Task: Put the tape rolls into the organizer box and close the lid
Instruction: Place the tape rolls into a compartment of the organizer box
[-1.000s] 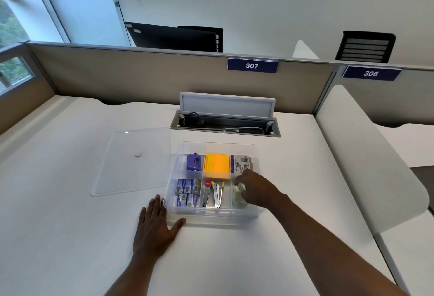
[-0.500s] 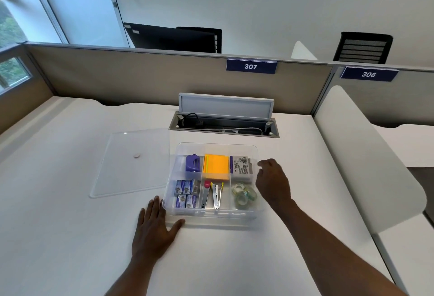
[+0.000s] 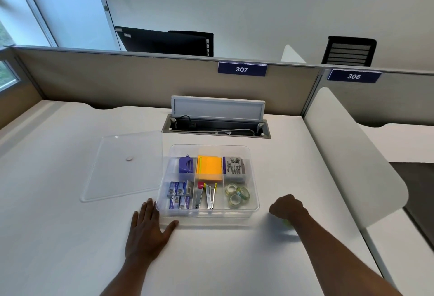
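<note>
The clear organizer box [image 3: 254,206] stands open in the middle of the white desk. Its front right compartment holds three clear tape rolls [image 3: 236,194], lying close together. The clear lid [image 3: 110,178] lies flat on the desk, left of the box. My left hand [image 3: 148,232] rests flat on the desk with fingers spread, touching the box's front left corner. To the right of the box, my right hand [image 3: 286,208] is curled down on the desk. A blurred greenish tape roll [image 3: 287,223] shows under it, mostly hidden.
The other compartments hold a purple sharpener [image 3: 186,164], orange sticky notes [image 3: 209,168], a grey packet [image 3: 233,166], staple boxes [image 3: 179,193] and staple removers [image 3: 206,196]. An open cable tray [image 3: 216,129] sits behind the box. A white divider [image 3: 347,154] bounds the desk's right side.
My right hand has let go of a tape roll in the front right compartment, left the box and come down on the desk to its right. My left hand has stayed put.
</note>
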